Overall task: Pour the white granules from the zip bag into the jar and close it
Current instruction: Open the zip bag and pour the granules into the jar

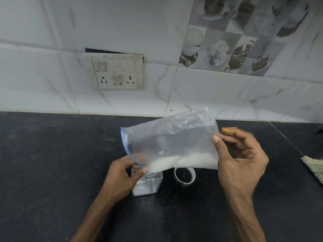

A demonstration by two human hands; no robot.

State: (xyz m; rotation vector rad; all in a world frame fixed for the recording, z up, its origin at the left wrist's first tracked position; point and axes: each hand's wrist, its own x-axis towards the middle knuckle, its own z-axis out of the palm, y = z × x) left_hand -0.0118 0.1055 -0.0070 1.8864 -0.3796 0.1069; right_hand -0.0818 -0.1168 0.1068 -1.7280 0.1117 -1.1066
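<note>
Over the jar point(148, 186) mouth, the left hand point(122, 173) pinches the blue-edged end of the zip bag point(171, 137). The right hand point(241, 161) pinches the bag's right edge. The white granules point(183, 161) lie along its low edge. On the dark counter point(52, 154), the lid point(184, 175) sits just right of the jar.

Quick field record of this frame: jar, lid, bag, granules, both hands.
jar: upright on counter, open
lid: off, on counter right of jar
zip bag: tilted, blue zip edge low over jar mouth
granules: pooled along bag's lower edge
left hand: pinches bag's zip corner
right hand: grips bag's opposite end
</note>
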